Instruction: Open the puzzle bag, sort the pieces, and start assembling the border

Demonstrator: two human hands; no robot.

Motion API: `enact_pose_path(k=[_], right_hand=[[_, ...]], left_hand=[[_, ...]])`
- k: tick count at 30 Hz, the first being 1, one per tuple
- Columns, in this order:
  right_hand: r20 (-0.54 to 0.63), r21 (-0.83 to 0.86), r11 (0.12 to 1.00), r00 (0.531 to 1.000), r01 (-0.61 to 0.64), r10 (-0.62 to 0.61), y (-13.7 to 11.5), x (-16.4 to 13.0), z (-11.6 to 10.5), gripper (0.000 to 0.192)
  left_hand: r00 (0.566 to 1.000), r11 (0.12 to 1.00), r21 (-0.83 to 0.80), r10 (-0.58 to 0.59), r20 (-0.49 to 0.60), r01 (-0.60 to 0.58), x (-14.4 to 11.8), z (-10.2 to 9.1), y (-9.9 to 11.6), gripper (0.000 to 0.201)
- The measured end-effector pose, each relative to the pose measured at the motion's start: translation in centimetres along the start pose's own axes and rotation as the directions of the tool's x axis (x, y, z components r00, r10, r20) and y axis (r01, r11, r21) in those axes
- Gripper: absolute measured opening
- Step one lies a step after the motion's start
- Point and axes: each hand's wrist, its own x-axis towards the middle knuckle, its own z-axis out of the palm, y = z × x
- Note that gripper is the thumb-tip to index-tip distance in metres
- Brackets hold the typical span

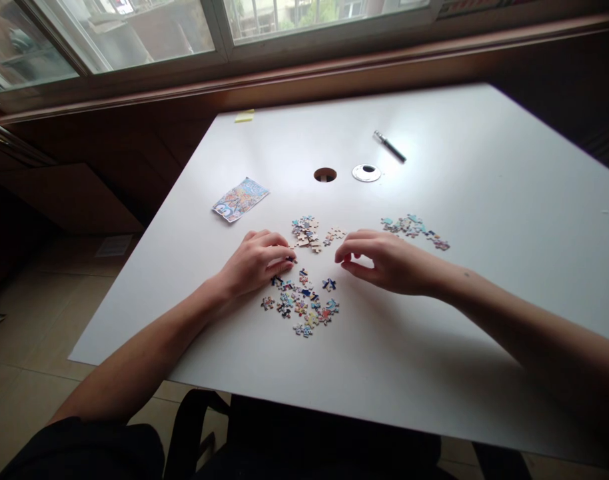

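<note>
My left hand (pixel 258 261) is closed, with thumb and fingertips around a dark jigsaw puzzle piece (pixel 291 259) that is partly hidden by the fingers. To its right, my right hand (pixel 377 259) hovers with bent fingers; a gap shows between thumb and index finger, and nothing is visible in it. Below and between the hands lie several picture-side-up puzzle pieces (pixel 300 308). Just beyond my left fingertips sits a pile of puzzle pieces (pixel 306 233), several with their plain backs up. Behind my right hand is another cluster of colourful pieces (pixel 413 227).
All of this rests on a white table (pixel 264 367). A printed picture card (pixel 241 199) lies at the left. Farther back are a round cable hole (pixel 325 175), a metal ring cover (pixel 366 173), a pen (pixel 390 147) and a yellow sticky note (pixel 244 116).
</note>
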Motion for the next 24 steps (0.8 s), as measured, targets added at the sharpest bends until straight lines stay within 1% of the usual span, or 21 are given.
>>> enact_pose_path(k=[4, 6, 8, 10, 11, 13, 15, 16, 18, 19, 21, 22, 23, 24], right_hand=[[-0.028, -0.003, 1.000, 1.000, -0.008, 0.008, -0.3, 0.0, -0.2, 0.014], [-0.042, -0.001, 1.000, 0.999, -0.023, 0.023, -0.5, 0.0, -0.2, 0.014], [-0.057, 0.032, 0.997, 0.996, -0.068, 0.069, -0.8, 0.1, -0.1, 0.012], [-0.053, 0.139, 0.979, 0.986, -0.147, 0.156, -1.3, 0.2, 0.2, 0.012], [-0.033, 0.224, 0.956, 0.979, -0.191, 0.203, -1.6, 0.2, 0.4, 0.013], [0.043, 0.418, 0.871, 0.963, -0.259, 0.266, -2.4, 0.2, 1.2, 0.019], [0.115, 0.574, 0.768, 0.956, -0.286, 0.270, -3.2, 0.2, 2.1, 0.025], [0.134, 0.623, 0.727, 0.955, -0.289, 0.265, -3.5, 0.3, 2.6, 0.027], [0.128, 0.667, 0.691, 0.956, -0.280, 0.264, -3.8, 0.4, 3.1, 0.028], [0.111, 0.662, 0.697, 0.956, -0.275, 0.272, -3.6, 0.5, 3.0, 0.028], [0.045, 0.580, 0.768, 0.952, -0.272, 0.303, -2.5, 0.5, 2.2, 0.026], [-0.014, 0.502, 0.819, 0.945, -0.276, 0.327, -1.6, 0.5, 1.4, 0.026], [-0.083, 0.380, 0.876, 0.932, -0.297, 0.352, -0.6, 0.4, 0.5, 0.022], [-0.130, 0.268, 0.904, 0.918, -0.332, 0.375, 0.4, 0.2, -0.6, 0.021]], left_hand=[[0.998, 0.999, -0.018, -0.037, 0.059, 0.038, 0.0, 0.0, -0.1, 0.011], [0.997, 0.998, -0.037, -0.046, 0.061, 0.049, 0.1, -0.1, 0.0, 0.011], [0.999, 0.993, -0.112, -0.023, 0.039, 0.028, 0.2, -0.2, 0.5, 0.010], [0.999, 0.969, -0.244, 0.040, 0.001, -0.039, 0.3, -0.3, 1.5, 0.012], [0.997, 0.948, -0.306, 0.079, -0.026, -0.083, 0.3, -0.4, 2.1, 0.013], [0.984, 0.913, -0.369, 0.154, -0.086, -0.175, 0.4, -0.4, 3.4, 0.015], [0.965, 0.900, -0.352, 0.223, -0.136, -0.258, 0.4, -0.3, 4.4, 0.014], [0.955, 0.898, -0.330, 0.253, -0.154, -0.291, 0.4, -0.3, 4.8, 0.012], [0.940, 0.899, -0.287, 0.289, -0.180, -0.331, 0.4, -0.2, 5.1, 0.012], [0.938, 0.904, -0.266, 0.292, -0.187, -0.334, 0.4, -0.2, 5.0, 0.014], [0.948, 0.930, -0.226, 0.247, -0.202, -0.290, 0.4, -0.3, 4.3, 0.020], [0.956, 0.948, -0.203, 0.200, -0.217, -0.244, 0.4, -0.4, 3.9, 0.021], [0.961, 0.966, -0.181, 0.141, -0.237, -0.187, 0.3, -0.5, 3.4, 0.019], [0.962, 0.979, -0.163, 0.078, -0.260, -0.124, 0.3, -0.6, 2.8, 0.014]])
